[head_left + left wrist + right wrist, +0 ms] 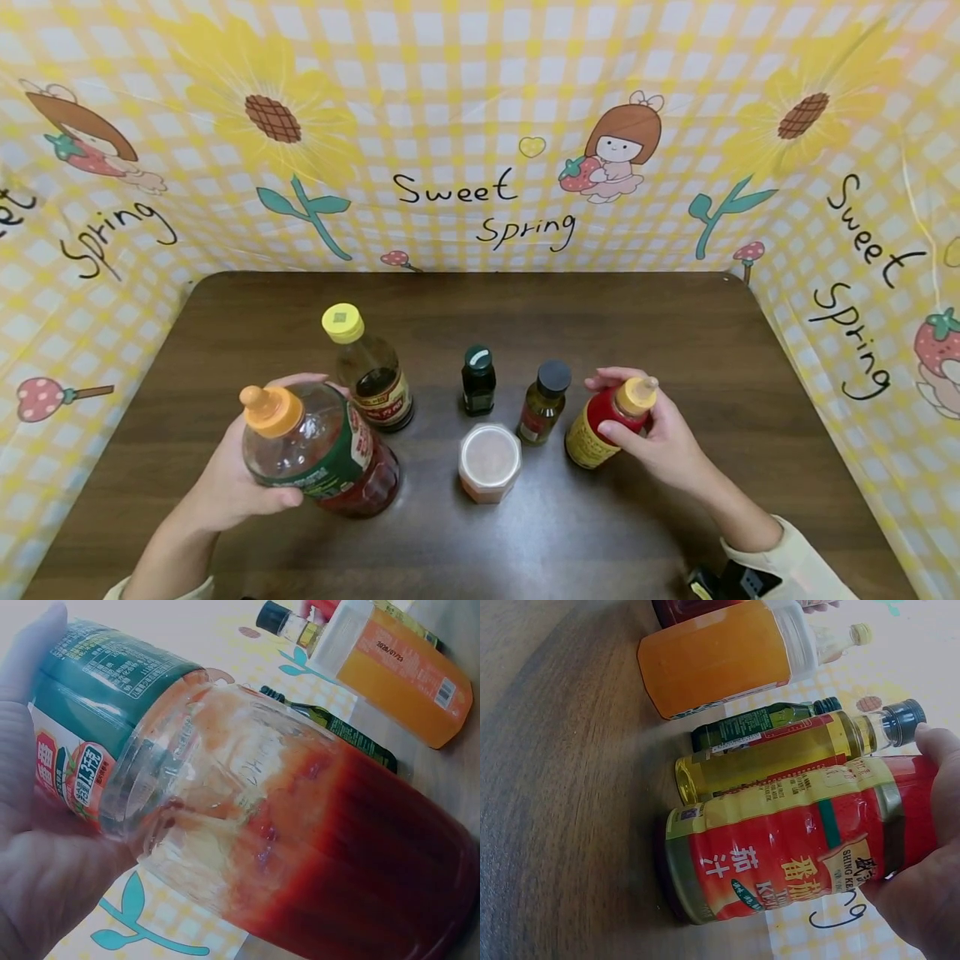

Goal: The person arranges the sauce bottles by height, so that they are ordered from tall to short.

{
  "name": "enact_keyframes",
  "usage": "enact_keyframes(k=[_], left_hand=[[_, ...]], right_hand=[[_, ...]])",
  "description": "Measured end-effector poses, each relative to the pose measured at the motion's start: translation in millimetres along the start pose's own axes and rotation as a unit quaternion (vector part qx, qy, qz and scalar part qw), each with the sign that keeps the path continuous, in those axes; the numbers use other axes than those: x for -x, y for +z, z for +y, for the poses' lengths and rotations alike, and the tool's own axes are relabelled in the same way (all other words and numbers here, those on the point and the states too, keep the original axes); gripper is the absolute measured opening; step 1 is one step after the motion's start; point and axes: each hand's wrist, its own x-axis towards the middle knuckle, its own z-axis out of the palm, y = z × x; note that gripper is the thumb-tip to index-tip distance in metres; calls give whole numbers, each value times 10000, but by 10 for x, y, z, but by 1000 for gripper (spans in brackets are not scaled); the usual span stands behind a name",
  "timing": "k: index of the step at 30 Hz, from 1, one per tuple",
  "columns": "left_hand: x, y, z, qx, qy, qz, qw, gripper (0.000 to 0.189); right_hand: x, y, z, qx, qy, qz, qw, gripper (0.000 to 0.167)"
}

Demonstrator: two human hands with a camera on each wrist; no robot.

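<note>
My left hand (232,479) grips a large clear squeeze bottle of ketchup (375,479) around its green label. Its orange nozzle cap leans toward me, and red sauce fills the lower part in the left wrist view. At the right, my right hand (671,442) holds a smaller red and yellow ketchup bottle (780,847) near its top, thumb on the near side. That bottle has a pale orange nozzle. Close beside it stands a slim bottle of yellow oil (780,754) with a black cap. The left palm is mostly hidden behind its bottle.
Between the hands stand a jar of orange contents (489,462) with a pale lid and a small dark green bottle (478,383). Behind the large ketchup bottle is a dark sauce bottle (382,387) with a yellow cap. Checked cloth (450,100) walls the brown table (600,325).
</note>
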Motion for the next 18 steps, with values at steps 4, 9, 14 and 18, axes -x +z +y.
enact_keyframes(k=[4,9,14,18], left_hand=[[-5,-1,8,-2,84,9,10000,84],[11,6,20,-129,109,93,9998,84],[19,15,55,-123,244,155,9995,82],[-20,15,113,-67,444,183,9988,79]], right_hand=[[-7,-4,3,34,-1,1,10000,55],[-13,-1,5,23,2,10,10000,48],[-12,4,7,2,21,-16,10000,46],[-2,-2,13,18,-1,-8,10000,46]])
